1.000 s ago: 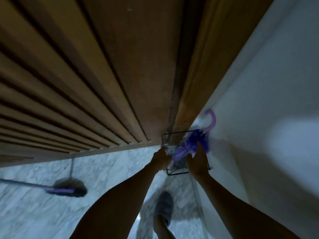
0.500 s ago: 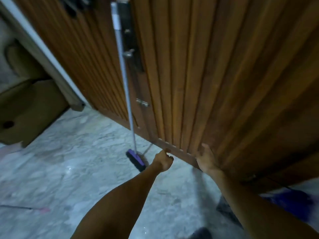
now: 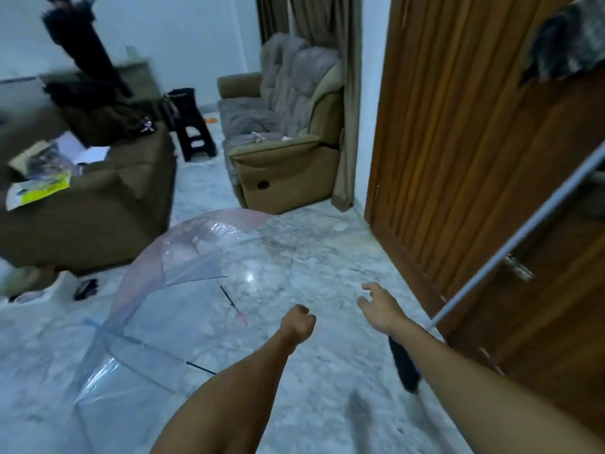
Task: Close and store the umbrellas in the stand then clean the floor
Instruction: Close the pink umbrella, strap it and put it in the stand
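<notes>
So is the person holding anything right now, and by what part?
Nothing is held. The left hand is a bare fist, the right hand has loosely spread fingers, and the clear umbrella lies open on the floor untouched.

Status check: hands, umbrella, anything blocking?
Left hand fisted, empty; right hand open, empty. Clear umbrella open on floor. Broom leans on door, right.

The umbrella [image 3: 183, 290] was clear with a pink edge. The floor [image 3: 311, 257] was white-grey marble. The door [image 3: 474, 142] was brown wood with stripes. The armchair [image 3: 284, 158] was beige, the stool [image 3: 193, 126] black.
</notes>
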